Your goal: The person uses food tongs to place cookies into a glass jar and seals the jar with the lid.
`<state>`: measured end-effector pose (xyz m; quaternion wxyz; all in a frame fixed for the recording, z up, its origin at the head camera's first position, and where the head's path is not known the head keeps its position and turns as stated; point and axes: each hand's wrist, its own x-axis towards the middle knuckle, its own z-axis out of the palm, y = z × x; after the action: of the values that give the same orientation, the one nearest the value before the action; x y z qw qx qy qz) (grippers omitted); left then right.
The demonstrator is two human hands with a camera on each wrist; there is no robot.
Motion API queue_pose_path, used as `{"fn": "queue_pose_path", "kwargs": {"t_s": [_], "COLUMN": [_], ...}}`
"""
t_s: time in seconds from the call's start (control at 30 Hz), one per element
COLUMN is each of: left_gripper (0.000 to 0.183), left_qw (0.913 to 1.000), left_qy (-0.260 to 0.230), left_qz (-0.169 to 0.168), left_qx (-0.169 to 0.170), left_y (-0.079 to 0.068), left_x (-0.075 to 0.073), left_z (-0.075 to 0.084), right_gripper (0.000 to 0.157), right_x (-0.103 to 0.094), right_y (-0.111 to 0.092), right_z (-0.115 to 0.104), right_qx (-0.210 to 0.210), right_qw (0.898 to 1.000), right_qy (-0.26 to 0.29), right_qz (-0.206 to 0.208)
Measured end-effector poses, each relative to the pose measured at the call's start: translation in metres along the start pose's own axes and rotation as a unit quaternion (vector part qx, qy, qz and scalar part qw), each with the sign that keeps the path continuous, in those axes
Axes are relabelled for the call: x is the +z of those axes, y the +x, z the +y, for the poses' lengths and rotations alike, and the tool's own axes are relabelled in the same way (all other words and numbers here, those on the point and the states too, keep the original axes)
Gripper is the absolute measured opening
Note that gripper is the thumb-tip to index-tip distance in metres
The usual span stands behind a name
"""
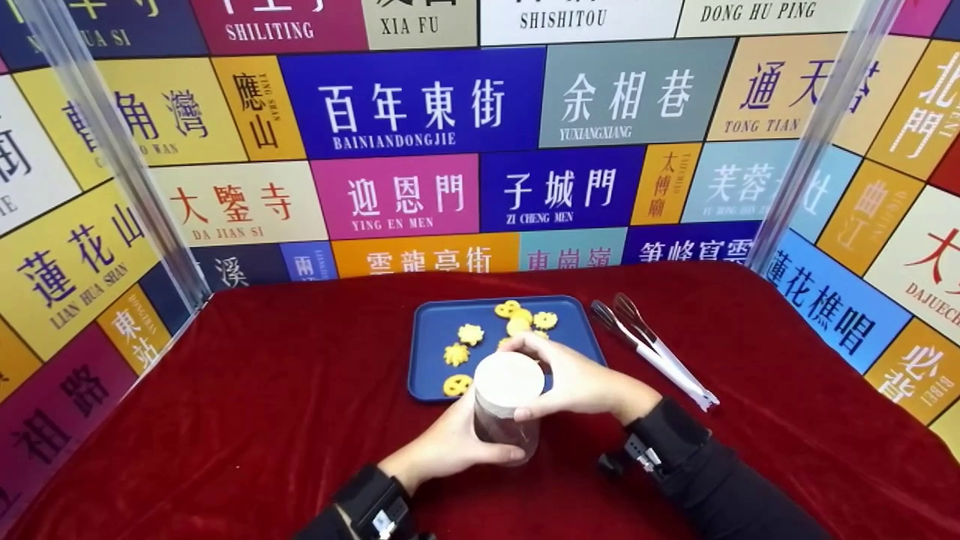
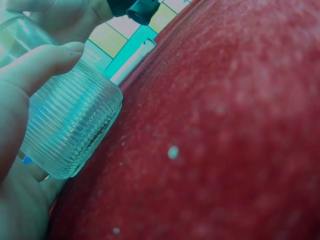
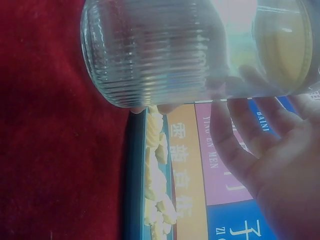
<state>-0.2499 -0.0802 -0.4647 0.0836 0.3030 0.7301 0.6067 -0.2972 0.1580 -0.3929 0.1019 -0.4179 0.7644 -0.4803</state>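
Observation:
A clear glass jar [image 1: 507, 431] with vertical ribs stands nearly upright in front of the tray, topped by a round, pale lid [image 1: 510, 379]. My left hand [image 1: 442, 448] grips the jar's body, its thumb across the near side, as the left wrist view also shows. Around the lid's edge curl the fingers and thumb of my right hand [image 1: 581, 379]. Through the glass [image 3: 145, 55] in the right wrist view, no contents show. The jar's base is close over the red cloth [image 2: 210, 125].
Behind the jar lies a blue tray [image 1: 435, 319] bearing several yellow biscuits [image 1: 471, 334], some flower-shaped, some pretzel-like. White-handled tongs [image 1: 671, 360] with dark tips rest to its right. Clear upright posts [image 1: 814, 127] flank the table, before a wall of coloured signs [image 1: 412, 97].

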Motion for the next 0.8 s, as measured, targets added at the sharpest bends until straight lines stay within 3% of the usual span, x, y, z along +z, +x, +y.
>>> {"fn": "queue_pose_path", "kwargs": {"t_s": [0.4, 0.67, 0.8], "left_gripper": [0.103, 0.104, 0.102], "left_qw": [0.9998, 0.9996, 0.9996], "left_qy": [-0.019, -0.016, -0.019], "left_qz": [-0.005, -0.002, -0.003], "left_qx": [-0.007, -0.022, -0.021], "left_y": [0.000, 0.000, 0.000], "left_x": [0.000, 0.000, 0.000], "left_z": [0.000, 0.002, 0.001], "right_gripper": [0.084, 0.077, 0.080], "right_x": [-0.006, -0.007, -0.006], "right_y": [-0.003, -0.003, -0.002], "right_z": [0.003, 0.011, 0.013], "right_qx": [0.007, 0.004, 0.004], "right_qw": [1.000, 0.992, 0.990], "right_qy": [0.015, 0.099, 0.109], "right_qz": [-0.025, -0.076, -0.085]}}
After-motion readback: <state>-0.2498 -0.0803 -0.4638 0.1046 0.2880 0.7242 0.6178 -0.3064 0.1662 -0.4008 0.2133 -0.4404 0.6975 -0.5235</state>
